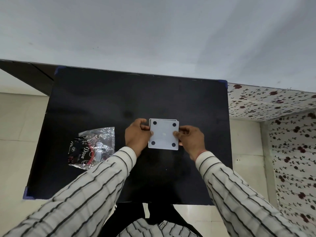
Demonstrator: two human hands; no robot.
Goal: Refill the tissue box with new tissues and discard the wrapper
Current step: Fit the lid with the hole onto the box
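Note:
A white square tissue box [163, 134] sits upside down near the middle of the black table [119, 100], its base panel with four dark round feet facing up. My left hand [136, 137] grips its left edge, thumb on the base. My right hand [189, 137] grips its right edge the same way. A crumpled clear plastic wrapper [93, 147] with black and red print lies flat on the table to the left, apart from both hands. No tissues are visible.
The table's back edge meets a pale wall [153, 31]. A surface with a floral cover [282, 127] stands close to the table's right side. Tiled floor [20, 117] shows on the left.

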